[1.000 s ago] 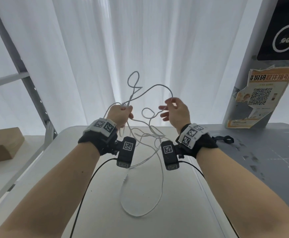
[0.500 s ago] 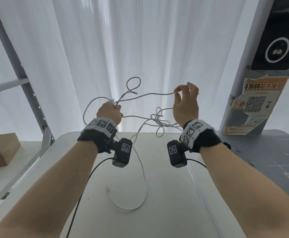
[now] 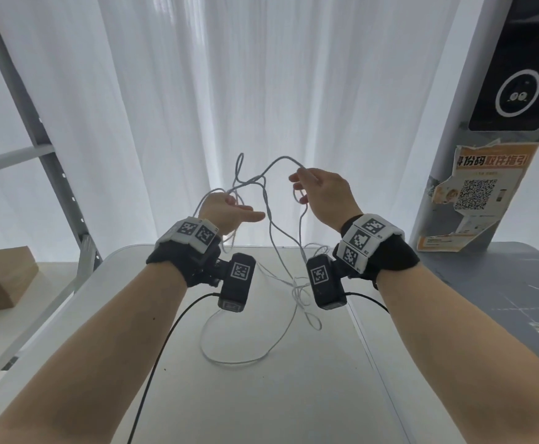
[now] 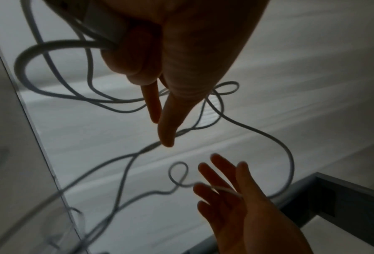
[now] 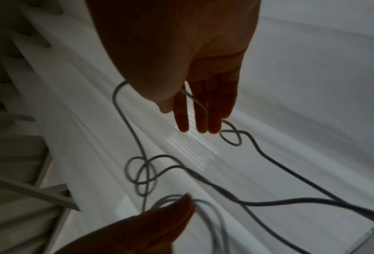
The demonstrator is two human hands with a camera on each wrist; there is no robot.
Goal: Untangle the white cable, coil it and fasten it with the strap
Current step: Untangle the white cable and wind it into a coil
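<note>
A cardboard box (image 3: 0, 277) sits on a low shelf at the far left, beside a grey metal frame (image 3: 34, 123). Both bare forearms reach up over a white table (image 3: 261, 395), in front of a pale curtain (image 3: 261, 91). The left hand (image 3: 226, 210) is raised above the table's far edge, its lower fingers curled round a bunch of white cable (image 3: 269, 219) loops while the index finger and thumb point out straight. The cable (still knotted in several small loops) rises from that hand, arches across to the right hand (image 3: 324, 195), and hangs down between the wrists to a wide loop lying on the table. The right hand's fingers are nearly straight and relaxed, with one strand draped across them. At the far right stands a grey pillar with a poster (image 3: 476, 193) bearing a square code.
</note>
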